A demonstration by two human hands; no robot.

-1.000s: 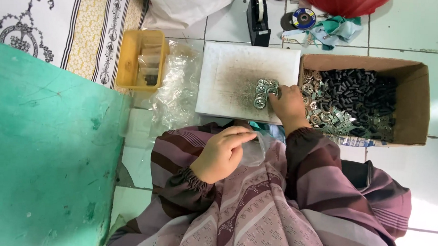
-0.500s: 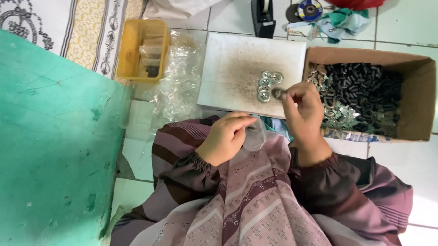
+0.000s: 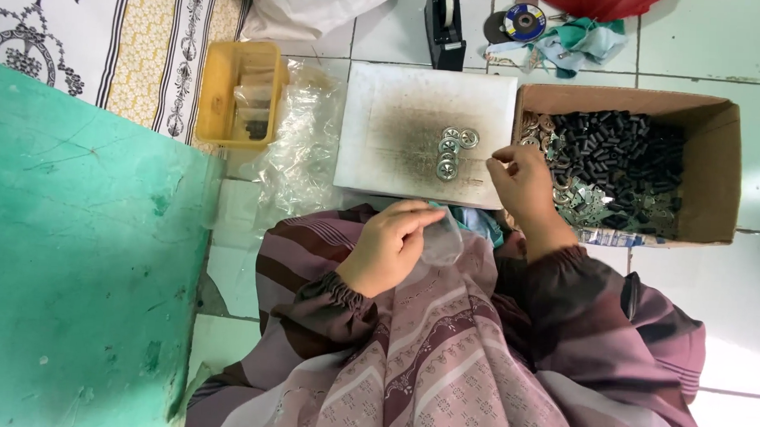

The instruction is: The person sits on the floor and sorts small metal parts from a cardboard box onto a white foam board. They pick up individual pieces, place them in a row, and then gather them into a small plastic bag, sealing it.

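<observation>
- Holding a small clear bag at the lap, left hand is closed on its mouth.
- Right hand hovers at the board's 3 o'clock edge, fingertips pinched; what they hold, cannot tell.
- Five or so washers sit clustered on the board, right of centre.
- Box at 3 o'clock holds many black and metal parts.
- Judgement: early; bag looks nearly empty, the bulk remains in the box.
- Yellow tray at 10 o'clock.

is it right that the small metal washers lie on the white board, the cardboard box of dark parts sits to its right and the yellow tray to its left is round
Not quite. The head view shows the yellow tray is rectangular, not round. The rest holds: the small metal washers lie on the white board, and the cardboard box of dark parts sits to its right.
</observation>
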